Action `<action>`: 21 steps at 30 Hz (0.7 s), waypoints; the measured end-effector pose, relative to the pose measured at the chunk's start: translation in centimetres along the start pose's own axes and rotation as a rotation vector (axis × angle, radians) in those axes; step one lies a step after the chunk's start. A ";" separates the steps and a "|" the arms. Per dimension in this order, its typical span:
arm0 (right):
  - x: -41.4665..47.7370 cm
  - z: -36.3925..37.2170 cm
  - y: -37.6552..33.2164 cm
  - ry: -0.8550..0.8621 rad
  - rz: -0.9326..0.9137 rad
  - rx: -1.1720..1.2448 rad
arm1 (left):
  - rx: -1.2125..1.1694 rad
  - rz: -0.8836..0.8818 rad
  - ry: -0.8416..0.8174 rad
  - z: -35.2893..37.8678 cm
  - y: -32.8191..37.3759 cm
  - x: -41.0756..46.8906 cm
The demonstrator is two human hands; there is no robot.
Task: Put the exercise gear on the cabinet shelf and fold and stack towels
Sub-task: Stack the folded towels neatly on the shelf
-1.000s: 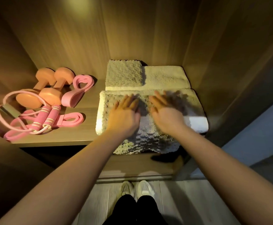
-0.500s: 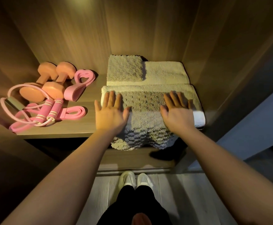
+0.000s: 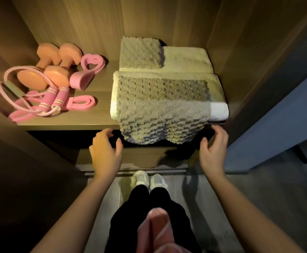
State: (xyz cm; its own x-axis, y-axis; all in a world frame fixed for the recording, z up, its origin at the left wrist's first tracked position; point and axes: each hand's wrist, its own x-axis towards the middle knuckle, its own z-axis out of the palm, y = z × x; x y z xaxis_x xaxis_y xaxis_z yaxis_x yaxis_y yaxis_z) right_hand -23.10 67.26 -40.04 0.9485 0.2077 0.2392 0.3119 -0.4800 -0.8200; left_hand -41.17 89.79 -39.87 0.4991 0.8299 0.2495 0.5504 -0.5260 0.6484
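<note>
Both hands are being held in front of the shelf [image 3: 94, 118], just below its front edge, and nothing is being gripped. The left hand [image 3: 106, 152] is being held with fingers loosely curled and spread, beside the left side of a hanging towel flap. The right hand [image 3: 214, 152] is being held likewise, relaxed and empty, beside the flap's right side. Whether either is touching the edge cannot be told. At the shelf's front right, a knobbly towel [image 3: 163, 105] is being carried on a folded pale towel [image 3: 219, 111], with its near end draped over the front edge. Behind them, in the back right corner, a small towel [image 3: 140, 53] is being borne on a folded back towel [image 3: 185, 59]. On the left half, two dumbbells [image 3: 56, 76] are being stored side by side toward the back, with a loop band [image 3: 87, 70] just right of them. A rope [image 3: 45, 103] is lying near the front left corner, with a flat band [image 3: 81, 105] beside its handles.
</note>
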 end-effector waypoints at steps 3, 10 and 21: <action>0.1 1.2 1.3 -0.134 0.256 0.116 | -0.161 -0.162 -0.133 1.9 -1.3 -0.5; 3.1 3.8 2.9 -0.341 0.535 0.152 | -0.266 -0.311 -0.306 4.9 -2.8 1.9; 1.0 2.5 4.2 -0.354 0.494 0.216 | -0.307 -0.269 -0.290 3.8 -3.2 0.7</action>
State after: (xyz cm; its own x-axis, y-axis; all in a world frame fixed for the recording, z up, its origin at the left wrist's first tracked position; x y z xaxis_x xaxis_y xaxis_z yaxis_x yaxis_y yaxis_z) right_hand -20.98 67.54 -44.57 0.8903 0.2923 -0.3492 -0.2101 -0.4166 -0.8845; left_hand -40.05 91.31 -44.54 0.5558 0.8198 -0.1378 0.4848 -0.1849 0.8549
